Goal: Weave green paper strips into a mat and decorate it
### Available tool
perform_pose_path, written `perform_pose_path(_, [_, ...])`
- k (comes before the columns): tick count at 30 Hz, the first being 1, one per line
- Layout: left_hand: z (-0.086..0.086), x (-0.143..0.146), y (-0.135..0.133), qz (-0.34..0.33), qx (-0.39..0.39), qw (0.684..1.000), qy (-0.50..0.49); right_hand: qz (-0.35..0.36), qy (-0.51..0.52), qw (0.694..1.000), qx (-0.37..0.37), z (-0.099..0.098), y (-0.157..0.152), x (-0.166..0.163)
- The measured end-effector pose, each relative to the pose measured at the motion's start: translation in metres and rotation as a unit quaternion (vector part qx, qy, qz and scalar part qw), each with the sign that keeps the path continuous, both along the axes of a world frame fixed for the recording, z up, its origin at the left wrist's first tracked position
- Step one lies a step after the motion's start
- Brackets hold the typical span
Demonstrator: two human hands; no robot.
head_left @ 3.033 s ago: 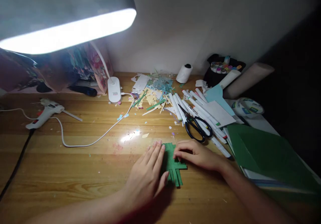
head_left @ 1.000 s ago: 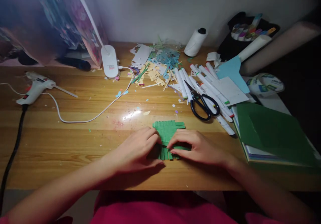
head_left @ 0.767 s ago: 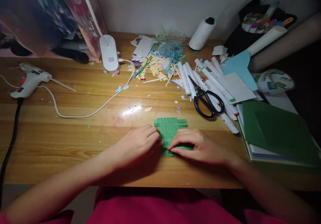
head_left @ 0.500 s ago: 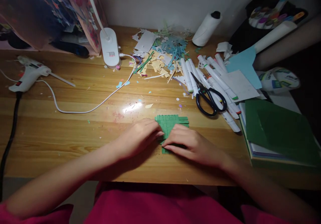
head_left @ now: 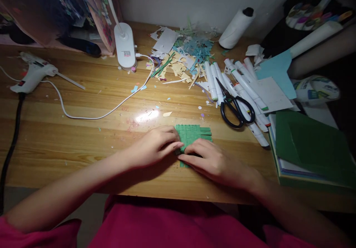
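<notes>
A small mat of woven green paper strips (head_left: 190,132) lies on the wooden table before me, with loose strip ends sticking out on its right and lower sides. My left hand (head_left: 160,144) rests at the mat's left edge, its fingers curled and its thumb stretched over the paper. On the lower right part lies my right hand (head_left: 210,159), thumb and forefinger closed together on the green paper near the lower left corner. Both hands cover parts of the mat, so the lower weave is partly hidden.
Black-handled scissors (head_left: 236,111) lie on several white markers (head_left: 213,83) to the right. Paper scraps (head_left: 180,60) are heaped at the back. A glue gun (head_left: 35,72) and a lamp base (head_left: 125,48) stand left. Green paper sheets (head_left: 311,144) are stacked at the right.
The whole view has shifted slightly. My left thumb has moved out over the mat, and its fingers have drawn back to the left edge. My right hand stays close to the same spot.
</notes>
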State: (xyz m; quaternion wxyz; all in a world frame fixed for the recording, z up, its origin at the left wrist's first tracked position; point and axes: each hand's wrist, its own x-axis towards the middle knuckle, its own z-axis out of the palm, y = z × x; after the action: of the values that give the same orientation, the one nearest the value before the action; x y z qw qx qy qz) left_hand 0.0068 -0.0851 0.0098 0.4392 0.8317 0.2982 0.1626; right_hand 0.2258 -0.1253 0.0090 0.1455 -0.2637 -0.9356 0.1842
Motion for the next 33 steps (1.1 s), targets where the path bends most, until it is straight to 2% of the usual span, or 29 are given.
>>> perform_pose_path(5, [0.001, -0.004, 0.006, -0.023, -0.025, 0.999, -0.026, 0.014, -0.002, 0.994, 0.104, 0.007, 0.002, 0.002])
perform_pose_path(15, [-0.007, -0.005, 0.006, -0.017, -0.030, 0.998, -0.060, 0.015, -0.013, 0.982, 0.186, 0.002, -0.005, -0.004])
perform_pose_path(19, [-0.006, -0.005, 0.007, -0.019, -0.037, 0.997, -0.059, 0.028, -0.014, 0.984, 0.176, 0.002, -0.002, -0.003])
perform_pose_path(26, [-0.006, -0.004, 0.008, -0.021, -0.038, 0.997, -0.061, 0.037, 0.004, 0.994, 0.103, -0.002, 0.005, 0.004])
perform_pose_path(33, [-0.006, -0.005, 0.008, -0.018, -0.042, 0.997, -0.057, 0.015, 0.024, 0.998, 0.052, -0.006, 0.002, 0.003])
